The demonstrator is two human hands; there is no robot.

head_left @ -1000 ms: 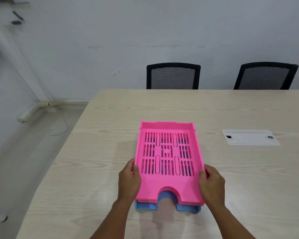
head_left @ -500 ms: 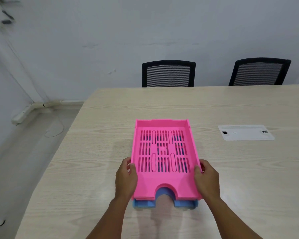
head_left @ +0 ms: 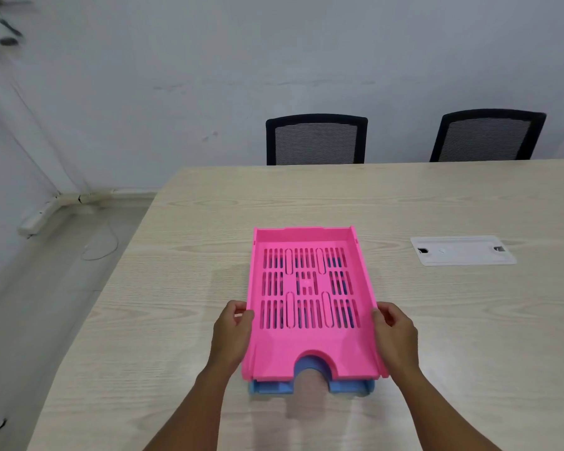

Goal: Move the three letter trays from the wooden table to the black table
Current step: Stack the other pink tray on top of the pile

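Note:
A pink slotted letter tray (head_left: 310, 349) is on top of a blue letter tray (head_left: 350, 386), whose front edge shows beneath it, on the light wooden table (head_left: 183, 288). My left hand (head_left: 232, 336) grips the pink tray's left side wall and my right hand (head_left: 396, 336) grips its right side wall. The pink tray's near edge sits slightly above the blue one. Blue shows through the pink tray's slots. A third tray and the black table are not in view.
A white cable cover plate (head_left: 463, 250) is set into the table at the right. Two black mesh chairs (head_left: 316, 139) (head_left: 485, 136) stand behind the far edge. The table's left edge drops to grey floor with a cable duct (head_left: 62, 206) along the wall.
The pink tray has shifted a little in both hands and squared up over the blue one. My view has shifted slightly to the right and up.

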